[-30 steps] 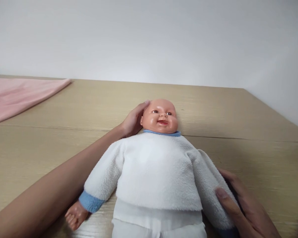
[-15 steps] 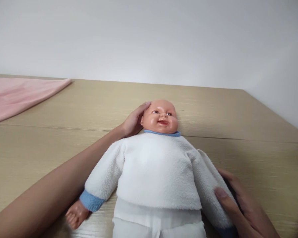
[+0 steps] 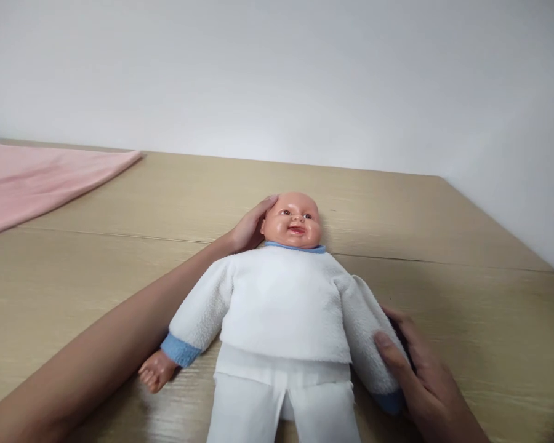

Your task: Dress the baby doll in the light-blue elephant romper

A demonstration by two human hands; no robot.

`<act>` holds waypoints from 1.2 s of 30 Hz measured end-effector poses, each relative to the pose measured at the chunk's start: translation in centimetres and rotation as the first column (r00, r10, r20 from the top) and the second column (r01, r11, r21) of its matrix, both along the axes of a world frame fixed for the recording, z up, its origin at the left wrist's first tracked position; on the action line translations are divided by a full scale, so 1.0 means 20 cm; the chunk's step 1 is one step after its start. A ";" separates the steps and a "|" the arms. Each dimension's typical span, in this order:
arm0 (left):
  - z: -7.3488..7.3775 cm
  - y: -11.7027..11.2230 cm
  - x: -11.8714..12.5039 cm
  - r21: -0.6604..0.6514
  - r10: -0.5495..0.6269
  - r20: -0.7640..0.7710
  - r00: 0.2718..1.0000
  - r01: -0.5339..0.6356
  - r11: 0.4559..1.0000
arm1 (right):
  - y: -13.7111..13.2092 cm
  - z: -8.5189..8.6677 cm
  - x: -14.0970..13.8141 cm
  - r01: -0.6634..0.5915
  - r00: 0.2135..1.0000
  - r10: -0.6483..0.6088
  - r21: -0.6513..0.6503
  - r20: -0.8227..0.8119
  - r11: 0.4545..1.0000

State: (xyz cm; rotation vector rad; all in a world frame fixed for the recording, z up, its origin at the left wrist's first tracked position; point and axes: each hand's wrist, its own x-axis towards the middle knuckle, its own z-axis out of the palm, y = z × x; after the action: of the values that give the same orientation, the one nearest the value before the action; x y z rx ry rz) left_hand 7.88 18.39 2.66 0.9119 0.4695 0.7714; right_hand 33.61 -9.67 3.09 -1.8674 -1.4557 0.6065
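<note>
My right hand [image 3: 425, 375] grasps the right-side sleeve [image 3: 367, 326] of one doll [image 3: 286, 301], white-clothed, blue-cuffed, face-up on one table's [image 3: 443, 227] near middle. My left hand [image 3: 249, 229] touches its bald head [image 3: 298, 206]; I can't tell whether it grips. Far left, one pink cloth [image 3: 50, 175].

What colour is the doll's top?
The top is white with blue cuffs, clearest in the head view.

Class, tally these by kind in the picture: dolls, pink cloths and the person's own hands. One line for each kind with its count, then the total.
Doll: 1
Pink cloth: 1
Person's left hand and right hand: 2
Total: 4
</note>
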 end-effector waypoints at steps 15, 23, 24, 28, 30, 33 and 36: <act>-0.04 -0.11 -0.27 0.138 0.353 -0.002 0.936 -0.349 0.927 | 0.08 0.00 -0.03 -0.084 0.993 0.091 0.104 -0.069 0.991; -0.02 -0.55 -0.54 0.244 0.438 -0.115 0.892 -0.402 0.883 | 0.14 -0.03 -0.01 -0.044 0.999 0.044 0.294 0.005 0.955; -0.01 -0.61 -0.58 0.266 0.450 -0.143 0.882 -0.403 0.875 | 0.13 0.00 -0.01 -0.031 0.999 0.027 0.317 0.018 0.948; 0.05 -0.86 -0.72 0.319 0.531 -0.286 0.797 -0.444 0.838 | -0.10 0.13 -0.06 0.003 0.995 -0.044 0.427 0.087 0.904; 0.07 -1.05 -0.77 0.380 0.619 -0.335 0.710 -0.499 0.779 | -0.37 0.12 -0.11 -0.034 0.984 -0.068 0.544 0.166 0.839; 0.06 -1.41 -0.79 0.654 0.826 -0.267 0.497 -0.536 0.533 | -0.86 -0.07 -0.18 -0.096 0.962 -0.118 0.707 0.248 0.701; -0.04 -1.79 -0.71 0.809 0.901 -0.046 0.430 -0.514 0.286 | -1.23 -0.34 -0.23 -0.277 0.944 0.053 0.696 0.326 0.663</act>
State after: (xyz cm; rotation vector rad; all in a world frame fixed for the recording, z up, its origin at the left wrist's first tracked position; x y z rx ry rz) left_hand -6.37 -17.47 1.89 1.6918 1.2085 1.7051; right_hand 28.98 -34.27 -3.67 -1.1910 -1.7234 -0.2015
